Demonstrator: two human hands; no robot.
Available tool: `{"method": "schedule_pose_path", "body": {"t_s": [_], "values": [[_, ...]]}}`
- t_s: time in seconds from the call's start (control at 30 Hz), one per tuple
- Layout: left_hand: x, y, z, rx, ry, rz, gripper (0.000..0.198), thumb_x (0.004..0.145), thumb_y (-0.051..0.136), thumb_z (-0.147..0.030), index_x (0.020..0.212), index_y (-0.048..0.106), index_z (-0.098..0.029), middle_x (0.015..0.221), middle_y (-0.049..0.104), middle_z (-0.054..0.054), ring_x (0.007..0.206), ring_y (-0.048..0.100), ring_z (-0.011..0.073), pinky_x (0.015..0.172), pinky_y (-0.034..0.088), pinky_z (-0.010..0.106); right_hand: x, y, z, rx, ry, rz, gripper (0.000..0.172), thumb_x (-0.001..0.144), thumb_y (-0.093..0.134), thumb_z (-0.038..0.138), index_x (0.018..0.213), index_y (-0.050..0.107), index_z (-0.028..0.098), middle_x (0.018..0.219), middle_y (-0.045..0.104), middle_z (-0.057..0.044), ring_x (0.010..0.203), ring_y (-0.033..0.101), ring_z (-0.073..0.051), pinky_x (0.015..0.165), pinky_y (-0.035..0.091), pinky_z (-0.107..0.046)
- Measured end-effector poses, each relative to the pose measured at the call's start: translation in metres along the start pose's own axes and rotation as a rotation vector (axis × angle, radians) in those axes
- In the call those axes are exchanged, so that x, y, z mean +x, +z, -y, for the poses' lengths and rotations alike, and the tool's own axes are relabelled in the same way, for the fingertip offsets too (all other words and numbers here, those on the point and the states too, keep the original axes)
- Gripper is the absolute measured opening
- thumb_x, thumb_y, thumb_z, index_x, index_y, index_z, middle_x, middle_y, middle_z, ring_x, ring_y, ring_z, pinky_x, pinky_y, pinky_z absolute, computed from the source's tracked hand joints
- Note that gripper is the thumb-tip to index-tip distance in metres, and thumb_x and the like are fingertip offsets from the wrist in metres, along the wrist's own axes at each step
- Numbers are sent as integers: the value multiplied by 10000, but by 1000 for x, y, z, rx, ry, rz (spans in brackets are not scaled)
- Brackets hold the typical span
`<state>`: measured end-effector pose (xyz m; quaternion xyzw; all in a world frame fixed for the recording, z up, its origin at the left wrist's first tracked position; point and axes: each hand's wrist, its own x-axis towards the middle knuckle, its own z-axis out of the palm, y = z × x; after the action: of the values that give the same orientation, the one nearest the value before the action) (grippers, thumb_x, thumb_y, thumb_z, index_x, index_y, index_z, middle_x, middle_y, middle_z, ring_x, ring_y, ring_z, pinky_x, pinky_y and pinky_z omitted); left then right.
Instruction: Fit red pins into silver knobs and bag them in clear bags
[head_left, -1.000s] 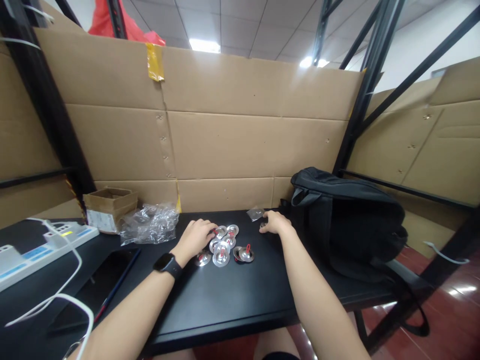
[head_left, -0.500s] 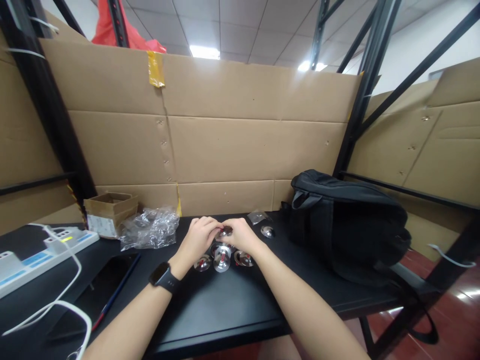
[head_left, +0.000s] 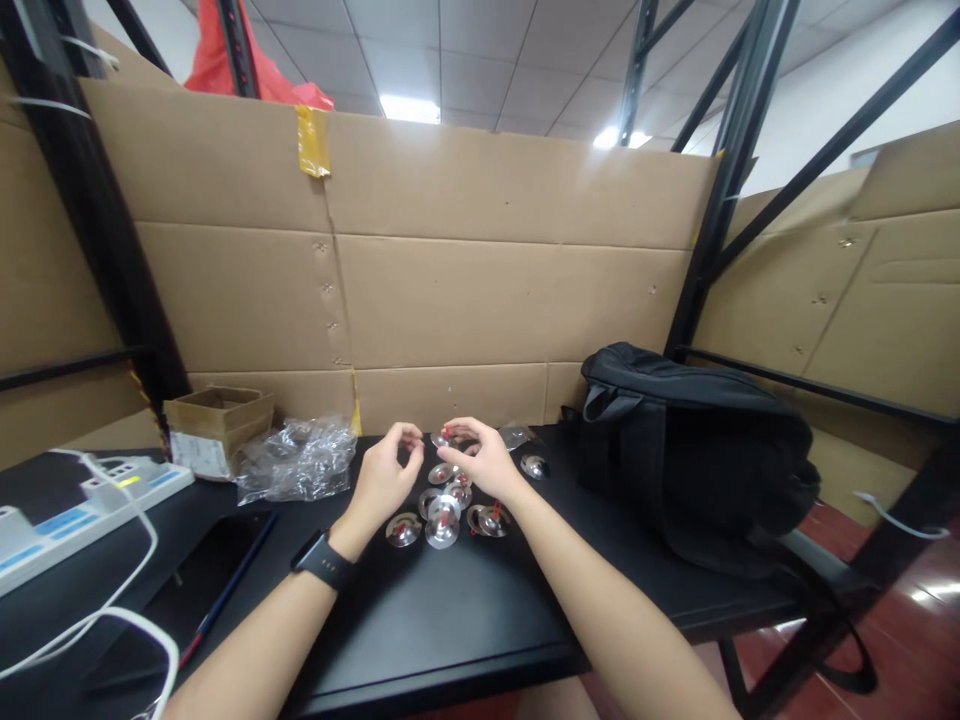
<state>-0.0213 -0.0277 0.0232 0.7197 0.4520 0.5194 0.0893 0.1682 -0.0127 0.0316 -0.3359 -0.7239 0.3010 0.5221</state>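
A cardboard wall (head_left: 442, 290) stands behind the black table (head_left: 457, 620), along its far edge. The bag (head_left: 705, 460) slumps over the table's right end. Toward the left edge lie the power strip (head_left: 71, 530) and a tablet (head_left: 191, 580); near the far left corner, crumpled plastic (head_left: 296, 460) rests against a small box (head_left: 217, 430).

Half a second ago both hands met over one disc; now they have parted, and the disc (head_left: 439, 441) has gone with the right hand (head_left: 491, 465), so the left hand (head_left: 382, 480) appears free of it.

The right forearm reaches in from the near edge, angled leftward, fingers bent inward and thumb beneath. That hand seems to pinch the disc by its red loop (head_left: 447, 432), holding it beyond the pile, toward the far edge. The left hand, a watch (head_left: 324, 560) on its wrist, is raised with fingers curled and thumb apart from them; it looks to grip nothing, its fingertips just beside the disc without clear contact.

The other discs (head_left: 442, 530) lie midway along the table, some overlapping, with red loops visible on several. One lone disc (head_left: 535, 467) sits nearer the far edge, between the right hand and the bag, just beside a small clear wrapper (head_left: 515, 437).
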Motion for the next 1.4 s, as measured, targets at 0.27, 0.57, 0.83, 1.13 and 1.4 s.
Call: {"method": "schedule_pose_path", "body": {"t_s": [0.27,0.57,0.83,1.13,1.4], "values": [[3,13,22,-427,-135,178,310,820,681,-397,994,665,-141,995,755,113,896,722,221,865,574,359,-4,11,-6,256,53,133,551,668,847,341,1147,609,211,1125,709,-97,991,698,-222,829,569,-348],[9,-21,36,267,54,201,228,885,533,-306,950,739,-232,939,774,54,837,715,225,826,529,337,6,-47,-4,-358,-47,42,428,755,750,231,1164,625,240,1100,719,-48,991,682,-187,883,524,-327],[9,-32,80,429,-5,374,176,810,577,-269,873,735,-225,855,754,67,791,695,226,733,495,304,-1,-136,-46,-887,497,184,570,493,894,167,1038,728,199,994,747,-60,899,705,-211,773,501,-237],[4,-18,44,416,124,341,218,871,544,-301,967,733,-255,1016,716,54,946,659,223,880,483,327,-1,-134,-59,-827,478,283,476,544,851,133,1007,773,209,968,769,-43,907,710,-210,825,502,-236],[3,-16,38,344,161,382,217,881,542,-286,967,737,-245,1001,712,48,889,662,207,881,490,330,0,-131,-65,-851,454,384,212,752,694,203,936,792,240,910,769,-4,895,698,-188,833,487,-230]]}}
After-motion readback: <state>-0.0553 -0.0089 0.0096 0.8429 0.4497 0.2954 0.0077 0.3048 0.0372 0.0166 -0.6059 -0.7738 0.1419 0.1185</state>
